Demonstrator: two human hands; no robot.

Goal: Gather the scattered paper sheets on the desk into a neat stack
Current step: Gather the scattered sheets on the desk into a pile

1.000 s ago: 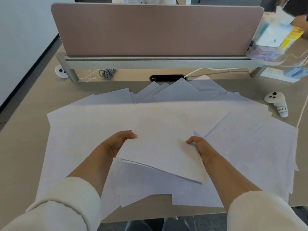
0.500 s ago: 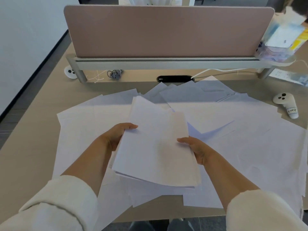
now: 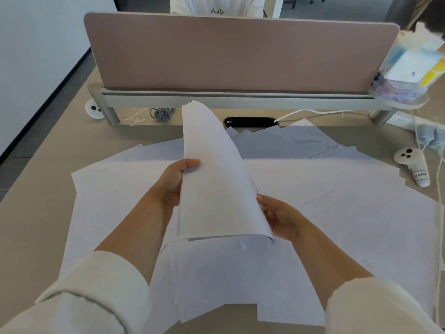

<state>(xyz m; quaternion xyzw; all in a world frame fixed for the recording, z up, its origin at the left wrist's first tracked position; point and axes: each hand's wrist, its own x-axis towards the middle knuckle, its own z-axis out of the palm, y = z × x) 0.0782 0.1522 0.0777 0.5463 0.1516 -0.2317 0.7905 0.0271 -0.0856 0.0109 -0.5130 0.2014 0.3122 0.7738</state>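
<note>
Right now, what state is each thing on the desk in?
Left hand: gripping the held sheets' left edge.
Right hand: gripping their right edge.
Held sheets: lifted, tilted up, top curling.
Loose sheets: scattered flat, overlapping.
Controller: lying at the papers' right edge.

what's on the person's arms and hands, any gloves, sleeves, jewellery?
Both hands are bare: no gloves, and no rings or watch show on the left hand or the right hand. Each arm wears a loose cream-white knit sleeve, left and right, pushed up so the forearms are uncovered. The sleeves are plain, without markings.
</note>
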